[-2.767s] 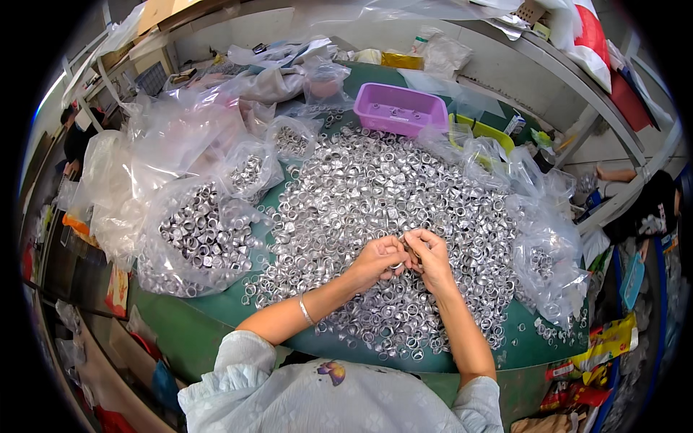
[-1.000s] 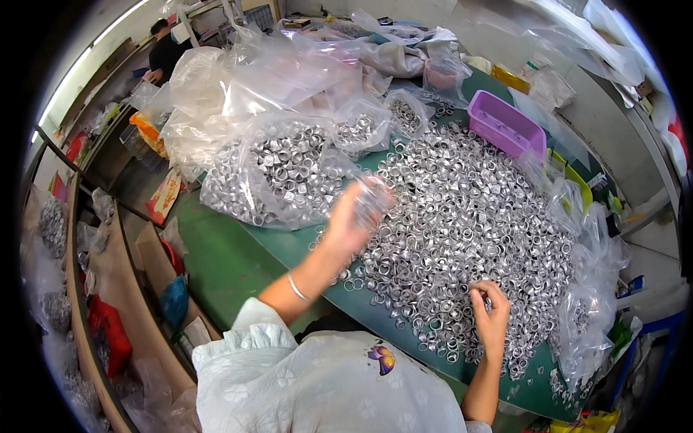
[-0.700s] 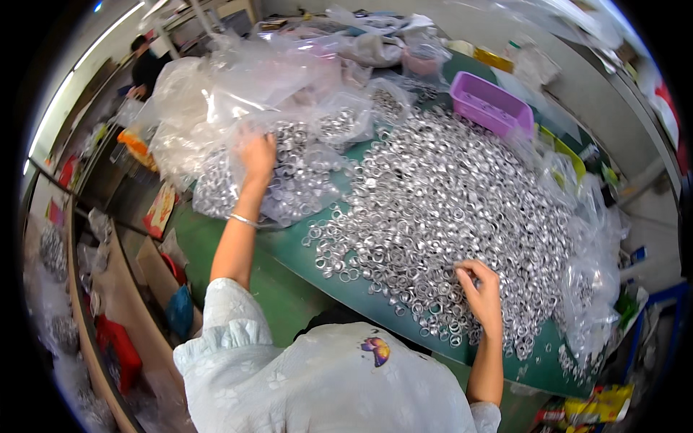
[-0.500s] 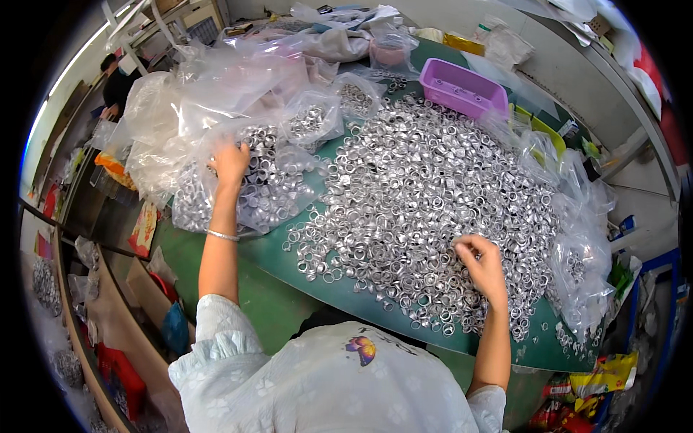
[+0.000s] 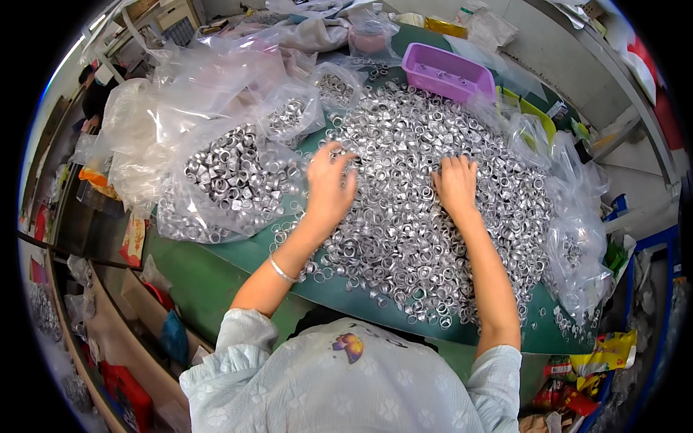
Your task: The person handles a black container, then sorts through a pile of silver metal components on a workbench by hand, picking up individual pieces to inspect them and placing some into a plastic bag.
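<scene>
A big heap of small silver metal rings (image 5: 422, 180) covers the green table (image 5: 209, 281). My left hand (image 5: 329, 184) lies palm down on the heap's left edge, fingers spread, holding nothing. My right hand (image 5: 456, 184) rests flat on the middle of the heap, fingers together and reaching into the rings; nothing shows in its grip. A thin bangle (image 5: 280, 270) circles my left wrist. Left of my left hand lies a clear plastic bag full of rings (image 5: 231, 180).
A purple plastic tray (image 5: 447, 71) stands at the far side of the heap. More clear bags with rings (image 5: 292, 112) lie at the back left, and crumpled plastic (image 5: 577, 238) lines the right edge. Another person (image 5: 94, 101) sits at far left. Shelves and packages lie below the table's left edge.
My left hand has come back from the plastic bag on the left to the heap. My right hand has moved up the heap, further from me. The view has swung back over the table.
</scene>
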A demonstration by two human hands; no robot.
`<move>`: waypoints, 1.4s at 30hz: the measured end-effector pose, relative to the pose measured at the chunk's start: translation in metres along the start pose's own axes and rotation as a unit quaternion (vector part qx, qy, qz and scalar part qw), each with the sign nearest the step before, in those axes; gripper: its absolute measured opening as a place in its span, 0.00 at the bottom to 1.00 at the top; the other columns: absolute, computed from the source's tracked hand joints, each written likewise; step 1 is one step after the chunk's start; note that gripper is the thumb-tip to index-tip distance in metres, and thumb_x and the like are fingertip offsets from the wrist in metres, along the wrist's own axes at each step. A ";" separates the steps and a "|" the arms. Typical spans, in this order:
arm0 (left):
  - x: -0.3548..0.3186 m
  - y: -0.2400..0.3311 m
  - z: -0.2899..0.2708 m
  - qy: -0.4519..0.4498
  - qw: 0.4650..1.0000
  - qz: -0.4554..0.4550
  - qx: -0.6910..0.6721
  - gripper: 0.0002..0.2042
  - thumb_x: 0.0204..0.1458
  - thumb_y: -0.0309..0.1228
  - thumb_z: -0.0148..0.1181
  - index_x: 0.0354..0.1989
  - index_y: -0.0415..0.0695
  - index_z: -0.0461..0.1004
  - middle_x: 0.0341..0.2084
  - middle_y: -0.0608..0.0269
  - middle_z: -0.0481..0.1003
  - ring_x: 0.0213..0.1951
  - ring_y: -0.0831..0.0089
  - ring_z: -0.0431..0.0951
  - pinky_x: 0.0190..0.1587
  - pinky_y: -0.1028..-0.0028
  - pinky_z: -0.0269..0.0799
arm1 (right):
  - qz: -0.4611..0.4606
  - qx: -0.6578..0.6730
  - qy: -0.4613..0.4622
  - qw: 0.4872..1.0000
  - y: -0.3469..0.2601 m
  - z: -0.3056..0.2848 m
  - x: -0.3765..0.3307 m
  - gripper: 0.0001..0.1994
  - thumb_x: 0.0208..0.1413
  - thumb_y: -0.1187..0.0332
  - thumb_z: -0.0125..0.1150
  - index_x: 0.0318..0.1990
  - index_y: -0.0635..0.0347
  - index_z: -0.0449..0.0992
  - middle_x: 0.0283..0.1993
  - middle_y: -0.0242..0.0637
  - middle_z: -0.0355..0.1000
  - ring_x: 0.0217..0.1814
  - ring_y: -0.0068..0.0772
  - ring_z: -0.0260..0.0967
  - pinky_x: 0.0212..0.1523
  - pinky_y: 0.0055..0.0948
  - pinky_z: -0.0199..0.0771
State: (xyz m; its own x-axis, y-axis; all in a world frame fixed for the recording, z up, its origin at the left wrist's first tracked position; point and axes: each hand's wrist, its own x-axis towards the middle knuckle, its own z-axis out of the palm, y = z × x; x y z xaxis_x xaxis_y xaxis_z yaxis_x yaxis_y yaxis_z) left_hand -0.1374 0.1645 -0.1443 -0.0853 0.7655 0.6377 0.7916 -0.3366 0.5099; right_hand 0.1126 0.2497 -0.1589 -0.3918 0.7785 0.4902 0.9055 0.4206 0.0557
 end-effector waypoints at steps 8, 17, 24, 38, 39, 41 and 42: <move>0.004 0.044 0.086 -0.196 0.969 0.067 -0.134 0.13 0.48 0.27 0.58 0.44 0.43 0.72 0.48 0.58 0.68 0.52 0.60 0.66 0.53 0.62 0.59 | 0.318 0.485 0.058 0.813 0.048 -0.046 -0.021 0.13 0.54 0.77 0.47 0.45 0.66 0.74 0.31 0.38 0.71 0.23 0.25 0.64 0.26 0.23 0.64; -0.008 0.081 0.125 -0.245 0.951 0.151 -0.109 0.10 0.48 0.27 0.58 0.40 0.43 0.72 0.40 0.60 0.68 0.47 0.65 0.69 0.46 0.63 0.60 | 0.267 0.556 -0.054 0.785 0.038 -0.071 -0.048 0.10 0.50 0.70 0.62 0.40 0.62 0.77 0.29 0.25 0.65 0.28 0.16 0.59 0.28 0.16 0.57; 0.010 0.049 0.104 -0.073 0.970 0.039 -0.226 0.09 0.47 0.16 0.49 0.36 0.37 0.71 0.41 0.49 0.72 0.34 0.54 0.75 0.39 0.66 0.70 | 0.150 0.254 -0.029 0.955 0.025 -0.052 -0.034 0.07 0.43 0.71 0.64 0.31 0.63 0.77 0.31 0.42 0.70 0.31 0.40 0.68 0.35 0.36 0.65; 0.078 0.024 0.136 -0.202 0.977 0.062 -0.028 0.10 0.42 0.19 0.55 0.34 0.38 0.76 0.36 0.51 0.73 0.41 0.51 0.74 0.45 0.61 0.69 | -0.043 0.022 -0.045 0.998 0.017 -0.032 -0.009 0.04 0.42 0.74 0.55 0.26 0.58 0.76 0.26 0.38 0.70 0.32 0.36 0.70 0.43 0.36 0.60; 0.082 0.024 0.139 -0.220 0.973 0.076 -0.014 0.09 0.42 0.19 0.55 0.34 0.38 0.77 0.36 0.50 0.73 0.40 0.51 0.74 0.44 0.60 0.69 | -0.029 0.042 -0.030 0.998 0.020 -0.036 -0.011 0.03 0.42 0.74 0.56 0.26 0.58 0.75 0.26 0.38 0.70 0.32 0.35 0.70 0.42 0.35 0.60; 0.082 0.020 0.143 -0.221 0.972 0.074 0.013 0.09 0.40 0.19 0.56 0.32 0.38 0.76 0.35 0.50 0.73 0.38 0.50 0.74 0.42 0.58 0.69 | -0.004 0.085 0.002 0.996 0.025 -0.041 -0.012 0.03 0.41 0.72 0.58 0.27 0.58 0.74 0.26 0.37 0.69 0.32 0.34 0.69 0.41 0.35 0.59; 0.082 0.016 0.146 -0.219 0.973 0.071 0.017 0.08 0.40 0.19 0.56 0.31 0.38 0.76 0.35 0.50 0.73 0.39 0.49 0.74 0.42 0.58 0.69 | 0.016 0.116 0.070 0.991 0.032 -0.039 -0.013 0.04 0.41 0.72 0.58 0.27 0.58 0.72 0.26 0.37 0.69 0.29 0.35 0.67 0.39 0.35 0.58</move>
State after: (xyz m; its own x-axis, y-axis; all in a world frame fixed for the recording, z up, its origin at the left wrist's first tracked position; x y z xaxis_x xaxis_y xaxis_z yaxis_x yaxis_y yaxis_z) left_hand -0.0430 0.3015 -0.1684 0.2863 0.8751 0.3902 0.7972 -0.4435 0.4097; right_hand 0.1527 0.2348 -0.1291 -0.3227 0.7277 0.6053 0.8490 0.5052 -0.1548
